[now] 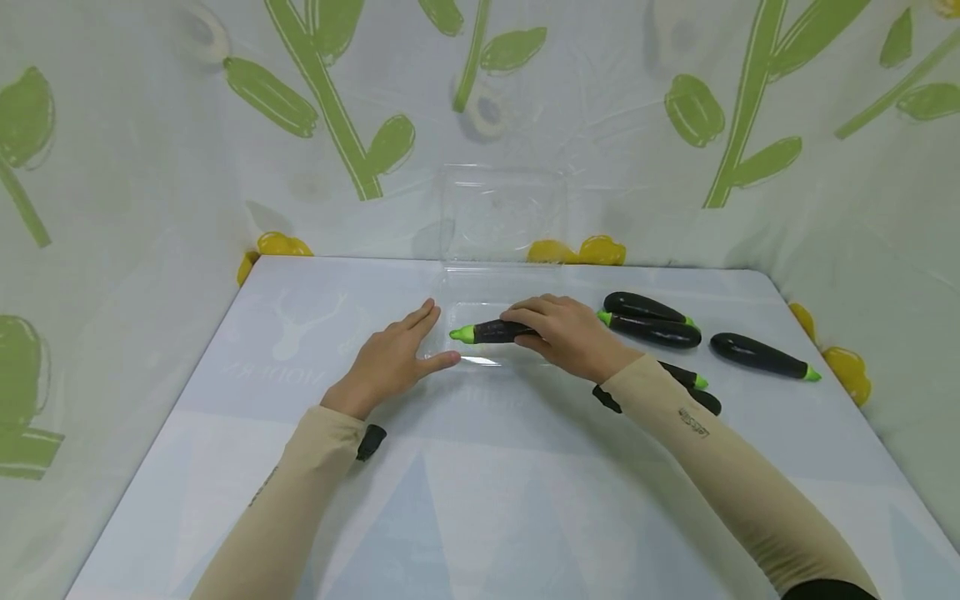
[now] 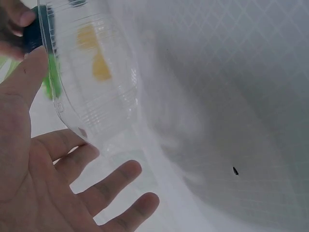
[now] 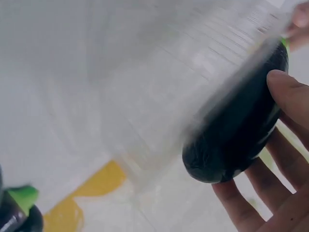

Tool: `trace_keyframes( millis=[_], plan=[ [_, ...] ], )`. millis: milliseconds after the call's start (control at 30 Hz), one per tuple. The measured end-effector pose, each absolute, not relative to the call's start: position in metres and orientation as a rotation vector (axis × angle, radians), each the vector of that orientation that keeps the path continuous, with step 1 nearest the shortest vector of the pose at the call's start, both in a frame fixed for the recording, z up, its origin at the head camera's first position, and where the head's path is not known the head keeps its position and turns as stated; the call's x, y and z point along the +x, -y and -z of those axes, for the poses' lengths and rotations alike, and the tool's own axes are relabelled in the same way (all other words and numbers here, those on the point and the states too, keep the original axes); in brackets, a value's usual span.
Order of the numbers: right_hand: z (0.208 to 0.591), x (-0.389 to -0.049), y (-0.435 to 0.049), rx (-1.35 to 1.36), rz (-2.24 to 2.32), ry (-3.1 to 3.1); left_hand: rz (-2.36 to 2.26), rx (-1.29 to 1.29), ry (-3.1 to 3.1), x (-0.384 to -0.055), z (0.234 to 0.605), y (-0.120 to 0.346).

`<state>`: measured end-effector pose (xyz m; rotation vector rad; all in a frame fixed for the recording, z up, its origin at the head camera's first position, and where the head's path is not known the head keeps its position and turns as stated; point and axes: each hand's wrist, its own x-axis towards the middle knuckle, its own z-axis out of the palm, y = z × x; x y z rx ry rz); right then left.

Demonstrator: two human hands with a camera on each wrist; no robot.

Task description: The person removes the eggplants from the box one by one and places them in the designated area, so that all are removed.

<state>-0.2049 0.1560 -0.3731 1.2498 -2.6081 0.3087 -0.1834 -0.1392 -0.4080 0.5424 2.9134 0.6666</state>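
My right hand (image 1: pixel 566 332) grips a dark eggplant (image 1: pixel 495 332) with a bright green stem end pointing left. In the right wrist view the thumb lies along one side of the eggplant (image 3: pixel 241 121) and the fingers curve round the other. Beneath it stands a clear plastic clamshell box (image 1: pixel 487 362), its transparent lid (image 1: pixel 504 212) raised at the back. At the box's left side is my left hand (image 1: pixel 390 358), fingers extended and thumb spread. The left wrist view has this hand (image 2: pixel 53 174) close against the box rim; whether every finger touches is unclear.
Several more eggplants lie to the right, including a pair (image 1: pixel 652 329) near the box and a single one (image 1: pixel 761 356) farther out. Others (image 1: pixel 686 377) are partly covered by my right forearm. A patterned cloth wall (image 1: pixel 600 150) rises behind the white table (image 1: pixel 450 517).
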Motion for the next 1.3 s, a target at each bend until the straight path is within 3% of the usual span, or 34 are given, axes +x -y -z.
trace_keyframes(
  millis=[767, 1300],
  plan=[
    [0.34, -0.165, -0.194, 1.16, -0.424, 2.278, -0.663, 0.566, -2.924, -0.182, 0.405, 0.139],
    [0.325, -0.138, -0.262, 0.984, -0.422, 2.269, -0.665, 0.563, -2.912, -0.182, 0.407, 0.14]
  ],
)
